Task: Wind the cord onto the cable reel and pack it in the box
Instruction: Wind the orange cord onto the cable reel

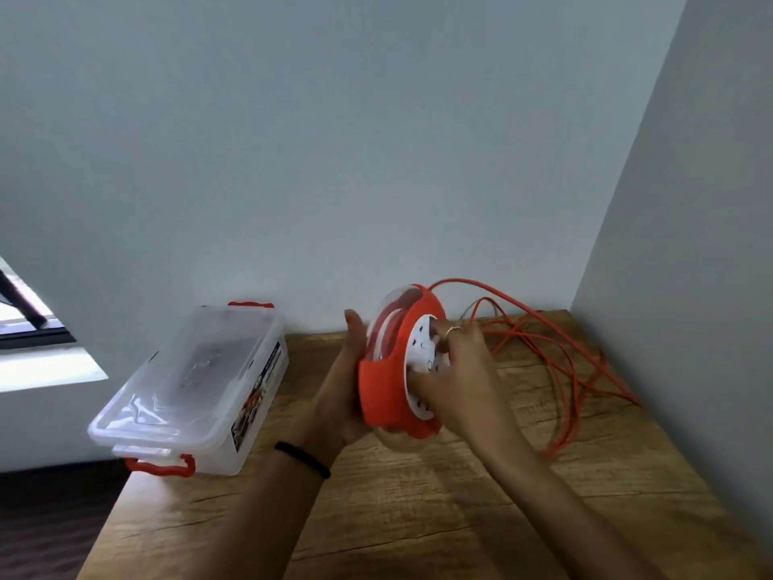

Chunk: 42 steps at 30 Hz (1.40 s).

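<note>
I hold an orange cable reel [382, 387] with clear sides and a white socket face above the wooden table. My left hand [347, 383] grips its left side. My right hand [460, 370] presses on the white face, fingers closed on its centre. Some orange cord is wound inside the reel. The rest of the orange cord [564, 362] lies in loose loops on the table to the right, leading up into the reel's top. A clear plastic box [188, 391] with its lid on and red clips sits at the table's left edge.
The wooden table [418, 517] stands in a corner, with a grey wall behind and another wall [690, 244] close on the right. A window sill [42, 370] lies to the left, beyond the box. A thin white wire runs behind the cord loops.
</note>
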Available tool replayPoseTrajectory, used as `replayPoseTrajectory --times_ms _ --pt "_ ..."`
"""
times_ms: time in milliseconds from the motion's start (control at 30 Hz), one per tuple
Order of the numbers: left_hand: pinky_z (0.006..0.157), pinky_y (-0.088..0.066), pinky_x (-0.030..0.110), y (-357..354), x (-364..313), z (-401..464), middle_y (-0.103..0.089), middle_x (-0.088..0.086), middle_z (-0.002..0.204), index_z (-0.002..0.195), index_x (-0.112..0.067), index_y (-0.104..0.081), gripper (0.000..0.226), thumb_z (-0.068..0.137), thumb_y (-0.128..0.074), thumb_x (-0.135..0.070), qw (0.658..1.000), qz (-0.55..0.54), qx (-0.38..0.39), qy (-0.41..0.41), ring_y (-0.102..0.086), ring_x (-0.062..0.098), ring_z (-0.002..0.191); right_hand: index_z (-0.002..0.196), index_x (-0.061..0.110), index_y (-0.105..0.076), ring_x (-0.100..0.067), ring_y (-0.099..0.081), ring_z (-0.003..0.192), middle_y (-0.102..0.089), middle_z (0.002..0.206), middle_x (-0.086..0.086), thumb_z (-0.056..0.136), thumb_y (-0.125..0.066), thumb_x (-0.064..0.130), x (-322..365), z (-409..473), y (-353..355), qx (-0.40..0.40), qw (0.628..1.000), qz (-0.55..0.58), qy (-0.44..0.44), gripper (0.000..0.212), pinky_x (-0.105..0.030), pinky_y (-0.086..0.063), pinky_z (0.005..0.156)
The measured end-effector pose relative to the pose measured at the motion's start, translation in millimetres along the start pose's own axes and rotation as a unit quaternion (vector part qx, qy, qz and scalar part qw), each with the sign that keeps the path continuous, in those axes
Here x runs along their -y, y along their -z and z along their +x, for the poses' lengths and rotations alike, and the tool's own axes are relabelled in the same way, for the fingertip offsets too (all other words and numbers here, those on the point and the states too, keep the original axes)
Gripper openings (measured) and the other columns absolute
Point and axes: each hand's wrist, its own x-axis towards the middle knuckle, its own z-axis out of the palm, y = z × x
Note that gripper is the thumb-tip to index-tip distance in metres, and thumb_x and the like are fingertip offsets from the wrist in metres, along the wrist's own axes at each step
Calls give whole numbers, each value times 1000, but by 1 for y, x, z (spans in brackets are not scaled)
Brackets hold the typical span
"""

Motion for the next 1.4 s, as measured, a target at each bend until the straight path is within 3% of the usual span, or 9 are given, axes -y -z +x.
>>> replayPoseTrajectory --times_ms 133,333,433,500,867,933,1100,1333,1400 --pt "84 -56 48 6 4 5 -72 11 111 103 -29 -77 72 40 -87 -62 999 -28 -29 -21 -70 28 99 132 23 -47 -27 -56 104 -40 123 -1 75 -70 33 3 -12 -1 -52 984 -136 98 62 -40 -52 83" --pt "64 -60 38 5 1 5 -75 13 92 111 -10 -68 90 30 -93 -44 999 39 -19 -4 -72 26 80 112 20 -60 -19 -62 88 -57 101 3 75 -71 26 -3 -1 4 9 996 90 -25 40 -33 -54 71" --pt "72 -59 34 -1 -5 4 -73 1 103 132 -20 -46 85 55 -79 -33 985 167 25 -36 -69 22 93 106 7 -62 -19 -67 57 -68 73 -8 88 -57 13 2 2 7 109 841 461 -262 19 -31 -55 52" --pt "72 -57 26 -1 -9 5 -73 -11 102 127 -26 -49 67 63 -67 -36 970 234 45 -41 -69 11 90 96 5 -63 -18 -65 49 -66 60 -7 89 -56 12 3 2 8 128 791 515 -306 12 -33 -58 52" --pt "78 -59 35 16 6 13 -66 18 112 116 -11 -61 110 27 -85 -70 990 104 2 97 -68 27 99 78 8 -59 -15 -57 42 -58 51 -2 88 -50 14 -1 5 5 111 915 338 -191 14 -28 -47 51" --pt "72 -59 33 11 1 12 -63 21 110 125 -7 -52 120 27 -89 -65 987 136 14 82 -67 27 94 81 8 -59 -14 -59 43 -61 52 -1 90 -50 14 0 3 8 130 900 360 -208 14 -27 -52 50" --pt "72 -58 32 8 -13 17 -66 12 101 135 -14 -40 118 39 -87 -63 972 219 67 50 -66 25 84 100 1 -58 -18 -64 48 -63 59 -10 90 -57 15 3 5 17 175 747 546 -336 17 -41 -59 52" --pt "76 -59 41 20 0 21 -72 17 109 102 -12 -77 82 38 -85 -64 996 -19 -20 84 -71 29 95 118 -8 -48 -41 -65 94 -48 116 -25 87 -59 10 7 -1 45 170 751 562 -302 37 -52 -58 68" --pt "85 -56 47 20 3 21 -65 20 124 117 -11 -70 90 47 -80 -66 993 -80 -40 77 -67 34 105 109 1 -57 -37 -65 102 -56 118 -23 89 -60 15 10 -12 51 152 816 506 -236 24 -49 -57 75"
